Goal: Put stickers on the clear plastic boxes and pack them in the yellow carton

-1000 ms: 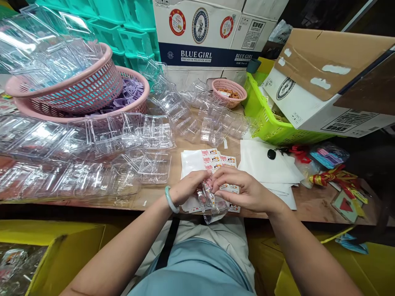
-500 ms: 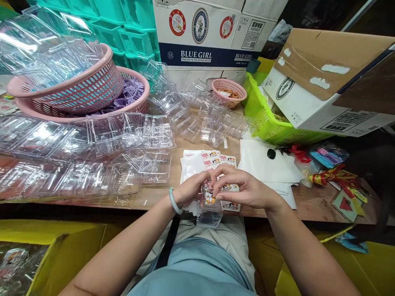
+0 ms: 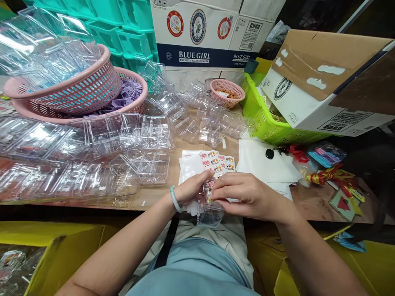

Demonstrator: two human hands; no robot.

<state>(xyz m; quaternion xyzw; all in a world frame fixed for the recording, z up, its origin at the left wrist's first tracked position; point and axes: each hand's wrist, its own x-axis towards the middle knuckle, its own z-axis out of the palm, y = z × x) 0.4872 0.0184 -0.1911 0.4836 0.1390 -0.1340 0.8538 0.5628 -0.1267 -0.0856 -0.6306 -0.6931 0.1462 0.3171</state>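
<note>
Near the table's front edge, my left hand (image 3: pixel 191 190) grips a small clear plastic box (image 3: pixel 211 216), its thumb along the box's upper left side. A sticker with pink print and an orange-and-white cat (image 3: pixel 209 186) lies on the box's face. My right hand (image 3: pixel 239 193) is closed at the right side of the box, its fingertips pressed on the sticker and covering the lower part. Behind both hands lie sheets of cat stickers (image 3: pixel 228 161) on white paper. The right thumb's contact with the box is partly hidden.
Rows of clear plastic boxes (image 3: pixel 108 133) cover the left of the table. Behind them are pink baskets (image 3: pixel 89 92). White sheets (image 3: pixel 262 166) with a black fob (image 3: pixel 269 153) lie to the right. A green basket (image 3: pixel 274 128) holds a tilted carton (image 3: pixel 308 105).
My right hand has lowered and closed its fingers against the sticker, covering more of the cat picture. My left hand still holds the box in nearly the same place.
</note>
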